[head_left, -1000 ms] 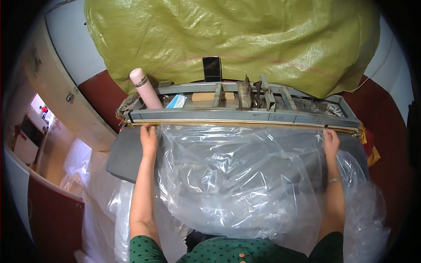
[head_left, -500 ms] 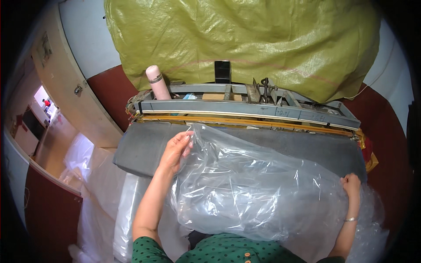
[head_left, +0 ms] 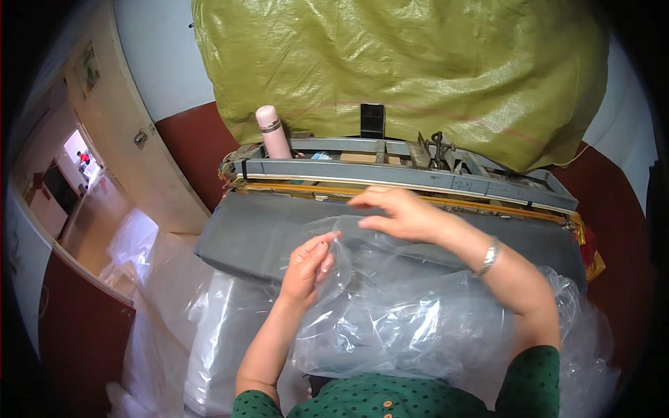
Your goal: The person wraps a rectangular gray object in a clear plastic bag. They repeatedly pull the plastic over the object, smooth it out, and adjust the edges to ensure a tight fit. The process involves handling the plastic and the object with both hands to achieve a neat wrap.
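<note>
A sheet of clear plastic film (head_left: 390, 327) lies crumpled over my lap and up against the grey padded ledge of the machine. My left hand (head_left: 310, 268) is closed, pinching an upper corner of the film above the ledge. To its right, my right hand (head_left: 394, 216) hovers over the ledge with thumb and fingers apart and nothing between them. A silver bracelet (head_left: 490, 256) is on that wrist. The film's edge rises from the left fingers toward the space under my right hand.
Across the grey padded ledge (head_left: 240, 230) runs a metal frame (head_left: 313, 169) with yellow strips (head_left: 313, 189). A pink thermos (head_left: 273, 132) and a dark phone-like slab (head_left: 372, 121) stand behind. A yellow-green tarp (head_left: 418, 70) hangs beyond. More plastic (head_left: 167, 299) piles left, near an open door (head_left: 115, 118).
My right hand has let go of the film's right side and swung up and left, close to my left hand. The left hand keeps its corner, slightly lower and further right.
</note>
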Demonstrator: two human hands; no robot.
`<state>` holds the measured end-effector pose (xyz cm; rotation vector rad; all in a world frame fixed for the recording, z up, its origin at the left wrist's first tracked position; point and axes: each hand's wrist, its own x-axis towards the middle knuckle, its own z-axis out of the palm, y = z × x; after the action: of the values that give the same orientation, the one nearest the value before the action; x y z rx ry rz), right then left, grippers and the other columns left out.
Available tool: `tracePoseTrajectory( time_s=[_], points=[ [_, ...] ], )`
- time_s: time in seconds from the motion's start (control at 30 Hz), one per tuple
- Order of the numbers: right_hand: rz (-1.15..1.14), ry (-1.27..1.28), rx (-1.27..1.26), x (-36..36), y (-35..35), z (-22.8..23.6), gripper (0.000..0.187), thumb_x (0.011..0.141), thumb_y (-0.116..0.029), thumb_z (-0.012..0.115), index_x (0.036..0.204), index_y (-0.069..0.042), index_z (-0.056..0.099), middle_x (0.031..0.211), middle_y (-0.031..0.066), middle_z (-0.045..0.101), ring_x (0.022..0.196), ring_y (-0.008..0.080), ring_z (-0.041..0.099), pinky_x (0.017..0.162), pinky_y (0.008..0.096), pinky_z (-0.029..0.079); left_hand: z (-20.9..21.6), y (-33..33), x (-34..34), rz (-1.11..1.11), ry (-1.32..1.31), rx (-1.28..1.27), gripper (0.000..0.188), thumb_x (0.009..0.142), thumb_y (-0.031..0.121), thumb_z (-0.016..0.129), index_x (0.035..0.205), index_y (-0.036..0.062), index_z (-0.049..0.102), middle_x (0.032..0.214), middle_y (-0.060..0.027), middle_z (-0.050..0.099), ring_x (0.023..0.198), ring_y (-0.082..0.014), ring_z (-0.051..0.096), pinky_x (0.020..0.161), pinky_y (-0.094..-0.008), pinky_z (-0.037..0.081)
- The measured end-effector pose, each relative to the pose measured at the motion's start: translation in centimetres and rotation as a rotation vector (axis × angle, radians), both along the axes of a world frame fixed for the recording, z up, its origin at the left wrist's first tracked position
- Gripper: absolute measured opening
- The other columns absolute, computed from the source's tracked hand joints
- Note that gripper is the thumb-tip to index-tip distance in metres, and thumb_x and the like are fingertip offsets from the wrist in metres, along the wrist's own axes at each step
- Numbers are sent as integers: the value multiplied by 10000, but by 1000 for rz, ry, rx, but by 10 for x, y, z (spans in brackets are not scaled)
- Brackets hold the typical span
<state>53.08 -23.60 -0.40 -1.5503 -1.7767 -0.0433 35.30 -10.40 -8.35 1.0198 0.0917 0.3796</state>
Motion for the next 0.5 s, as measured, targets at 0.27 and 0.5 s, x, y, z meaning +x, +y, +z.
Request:
tracePoseTrajectory(
  time_s=[0.27,0.5],
  points=[
    [106,517,-110,-30,38,-22,168,857,-140,558,893,11,623,809,97,630,763,177,595,715,270,462,-1,-5,-8,122,-64,-57,295,923,224,479,1112,9,548,613,23,453,491,-29,325,444,-159,245],
    [-169,354,134,-42,31,-52,159,855,-114,541,860,21,625,813,137,637,767,235,619,680,291,469,-10,-26,19,264,0,19,282,921,222,490,1097,7,539,698,0,524,582,-41,437,521,-175,358]
  ],
)
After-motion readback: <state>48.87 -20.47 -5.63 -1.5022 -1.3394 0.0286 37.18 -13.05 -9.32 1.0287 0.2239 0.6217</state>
